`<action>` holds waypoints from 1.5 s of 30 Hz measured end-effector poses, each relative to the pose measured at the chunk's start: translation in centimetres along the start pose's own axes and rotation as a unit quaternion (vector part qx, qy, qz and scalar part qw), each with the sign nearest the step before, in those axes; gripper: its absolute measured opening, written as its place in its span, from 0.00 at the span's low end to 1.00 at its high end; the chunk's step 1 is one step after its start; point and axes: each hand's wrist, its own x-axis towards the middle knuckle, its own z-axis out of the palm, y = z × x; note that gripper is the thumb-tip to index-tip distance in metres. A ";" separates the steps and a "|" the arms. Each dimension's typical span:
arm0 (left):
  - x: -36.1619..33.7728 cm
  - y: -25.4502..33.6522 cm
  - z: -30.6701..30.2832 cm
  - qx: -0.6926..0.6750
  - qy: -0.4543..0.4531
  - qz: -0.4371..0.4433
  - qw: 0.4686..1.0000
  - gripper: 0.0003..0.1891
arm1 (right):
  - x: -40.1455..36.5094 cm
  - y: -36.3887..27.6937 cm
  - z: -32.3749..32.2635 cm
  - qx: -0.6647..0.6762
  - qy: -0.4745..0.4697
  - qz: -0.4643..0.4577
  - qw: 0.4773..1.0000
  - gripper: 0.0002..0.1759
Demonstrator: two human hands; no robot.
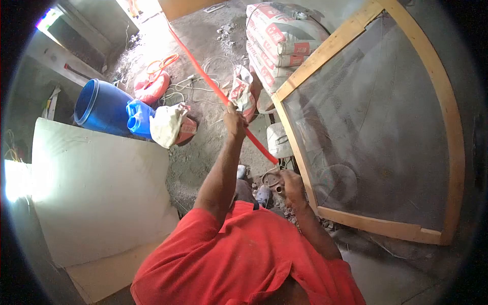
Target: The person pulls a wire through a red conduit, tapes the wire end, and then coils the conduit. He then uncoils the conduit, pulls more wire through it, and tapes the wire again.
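Observation:
My left hand (235, 122) is closed round a long orange-red hose (262, 145), which runs from the bright doorway at the top down to the right. My right hand (291, 187), lower and beside the screen frame, has its fingers bent around a small brownish tubular piece (278, 189) with a round open end. The hose's lower end stops just above that hand, near a dark part. Whether the hose and the tubular piece are joined cannot be made out. A thin curved loop shows beside the piece.
On the right leans a wooden-framed mesh screen (376, 132). Stacked sacks (274, 46) stand behind it, a white bucket (278, 140) at its edge. To the left are a blue barrel (99, 109), a blue jerrycan (140, 117), crumpled bags (170, 124) and a pale board (101, 188). Cables cross the rough floor.

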 end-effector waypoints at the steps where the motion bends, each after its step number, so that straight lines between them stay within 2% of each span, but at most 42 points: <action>1: 1.2 -0.1 -0.6 -0.024 0.000 0.020 1.000 0.19 | -0.5 -0.7 -0.2 -0.002 -0.002 0.004 1.000 0.16; 2: 3.1 0.5 -1.4 -0.062 -0.005 0.032 0.998 0.19 | -1.2 -1.3 -0.5 -0.095 0.024 -0.134 0.986 0.16; 3: 5.7 1.2 -2.9 -0.097 -0.011 0.041 0.994 0.18 | -2.0 -1.7 -0.8 -0.182 0.051 -0.265 0.945 0.17; 4: 8.8 2.2 -4.9 -0.108 -0.028 0.048 0.993 0.19 | -3.0 -1.2 -1.2 -0.201 0.058 -0.299 0.931 0.17; 5: 11.3 3.4 -6.6 -0.122 -0.045 0.055 0.990 0.19 | -4.2 -1.0 -1.8 -0.202 0.062 -0.296 0.932 0.17; 7: 11.8 8.8 -6.3 -0.047 0.021 0.012 0.999 0.20 | -6.5 -1.3 -2.9 -0.244 0.031 -0.340 0.907 0.14; 11: 12.1 12.4 -3.7 0.019 0.035 -0.039 0.998 0.19 | -9.8 -3.2 -3.8 -0.262 0.009 -0.339 0.904 0.13; 13: 13.4 13.9 -2.8 0.014 -0.081 0.008 0.997 0.18 | -10.3 -3.7 -4.7 -0.232 0.018 -0.303 0.924 0.12; 15: 19.3 16.9 -4.5 -0.074 -0.200 0.027 0.977 0.19 | -9.9 -3.0 -6.6 -0.202 0.011 -0.286 0.937 0.13; 16: 18.7 19.5 -3.4 -0.086 -0.200 0.001 0.976 0.17 | -10.1 -2.3 -7.7 -0.171 0.000 -0.262 0.950 0.14; 17: 19.3 21.1 -2.7 -0.122 -0.162 -0.012 0.979 0.16 | -10.1 -1.8 -8.7 -0.171 -0.001 -0.265 0.949 0.14; 19: 20.8 22.5 -3.0 -0.082 -0.241 0.029 0.967 0.15 | -9.9 -0.7 -10.7 -0.304 -0.021 -0.214 0.928 0.11; 20: 21.5 21.4 -3.3 -0.048 -0.265 0.038 0.962 0.15 | -9.4 1.4 -11.3 -0.323 -0.002 -0.267 0.908 0.13; 21: 21.9 20.0 -3.2 -0.014 -0.285 0.048 0.957 0.15 | -9.7 1.9 -11.7 -0.323 -0.006 -0.273 0.906 0.13; 23: 16.4 16.2 -1.5 0.016 -0.227 0.073 0.971 0.13 | -9.7 2.2 -11.6 -0.329 0.006 -0.203 0.922 0.13; 24: 17.1 13.8 -2.7 -0.024 -0.241 0.005 0.970 0.13 | -10.2 1.4 -10.5 -0.327 0.002 -0.209 0.922 0.13; 25: 18.3 11.1 -4.2 -0.064 -0.254 -0.064 0.963 0.12 | -11.3 0.0 -8.5 -0.348 0.130 -0.240 0.897 0.14; 26: 17.5 9.8 -5.0 -0.050 -0.187 -0.018 0.981 0.12 | -11.8 -0.6 -7.4 -0.361 0.258 -0.268 0.855 0.14; 27: 17.0 9.0 -5.7 -0.037 -0.118 0.028 0.992 0.11 | -11.7 1.1 -9.0 -0.359 0.257 -0.272 0.855 0.14; 29: 19.2 8.6 -7.0 -0.012 0.045 -0.038 0.998 0.11 | -12.7 7.3 -14.6 -0.429 0.077 -0.250 0.864 0.12; 30: 19.7 8.6 -7.9 0.022 0.055 0.037 0.998 0.11 | -13.7 8.8 -15.5 -0.484 0.088 -0.255 0.832 0.11; 31: 20.0 9.6 -9.4 -0.058 -0.030 0.065 0.996 0.11 | -14.8 10.0 -16.4 -0.538 0.099 -0.257 0.797 0.11; 33: 23.6 12.6 -11.2 0.033 0.032 0.120 0.992 0.14 | -18.0 11.0 -18.8 -0.460 0.153 -0.216 0.848 0.10; 34: 24.5 14.8 -12.9 0.057 -0.072 0.185 0.978 0.18 | -19.5 14.5 -21.4 -0.572 0.163 -0.162 0.787 0.10; 35: 26.5 17.1 -14.1 0.176 0.010 0.186 0.967 0.19 | -21.5 18.0 -24.0 -0.674 0.167 -0.102 0.713 0.10; 36: 27.0 18.4 -14.1 0.040 -0.052 0.220 0.973 0.18 | -23.0 18.9 -25.2 -0.676 0.170 -0.094 0.711 0.10; 37: 25.9 20.7 -12.7 0.022 -0.053 0.168 0.984 0.17 | -24.4 19.5 -26.2 -0.648 0.186 -0.083 0.734 0.11; 38: 26.0 21.5 -12.4 0.071 -0.064 0.169 0.981 0.15 | -25.8 19.9 -26.6 -0.619 0.200 -0.071 0.756 0.11; 39: 25.7 22.2 -11.6 0.083 -0.103 0.143 0.981 0.14 | -26.4 20.7 -26.5 -0.621 0.197 -0.058 0.757 0.11; 40: 25.9 22.0 -11.2 0.071 -0.108 0.141 0.981 0.14 | -25.6 21.1 -26.1 -0.572 0.242 -0.045 0.783 0.11; 41: 26.1 21.2 -10.5 0.057 -0.115 0.138 0.982 0.14 | -24.9 20.9 -25.5 -0.520 0.289 -0.031 0.803 0.12; 43: 24.6 18.9 -8.5 -0.036 -0.109 0.058 0.992 0.15 | -23.8 19.2 -25.0 -0.566 0.280 -0.091 0.770 0.12; 44: 24.3 16.0 -9.4 -0.043 -0.246 0.037 0.967 0.15 | -23.3 17.9 -24.6 -0.554 0.287 -0.085 0.777 0.13; 45: 19.2 12.8 -7.1 -0.019 -0.236 0.026 0.971 0.15 | -22.9 17.0 -24.1 -0.539 0.295 -0.083 0.784 0.14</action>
